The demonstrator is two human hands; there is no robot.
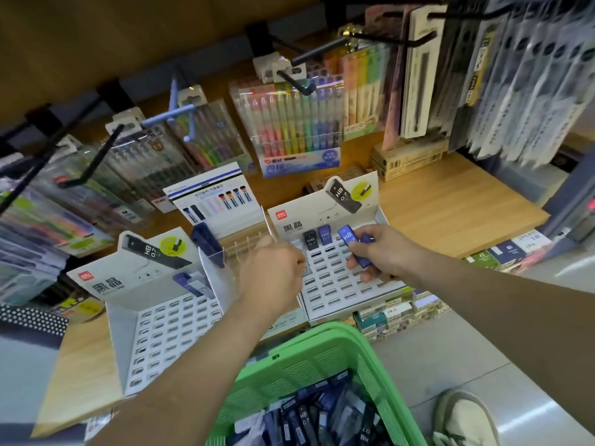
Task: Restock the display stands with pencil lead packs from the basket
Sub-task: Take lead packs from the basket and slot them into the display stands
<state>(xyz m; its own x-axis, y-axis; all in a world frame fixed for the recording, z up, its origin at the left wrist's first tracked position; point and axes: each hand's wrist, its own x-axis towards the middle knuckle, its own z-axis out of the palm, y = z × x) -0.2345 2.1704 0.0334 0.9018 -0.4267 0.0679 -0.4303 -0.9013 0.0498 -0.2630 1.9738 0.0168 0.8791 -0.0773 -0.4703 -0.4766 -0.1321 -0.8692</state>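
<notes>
My right hand (383,252) grips blue pencil lead packs (355,244) over the back rows of the right white display stand (341,284). Two packs, one black (310,240) and one blue (325,234), stand in that stand's back row. My left hand (273,272) hovers with curled fingers over the stand's left edge; whether it holds anything is hidden. A left display stand (154,329) holds one blue pack (193,283) at its back. The green basket (309,358) below my arms contains several blue and black packs (315,416).
A middle stand (219,220) with a clear grid holds a blue pack (207,241). Hanging pen and highlighter packs (299,123) on black hooks crowd the space above the wooden shelf (450,201). My shoe (463,420) is on the grey floor at lower right.
</notes>
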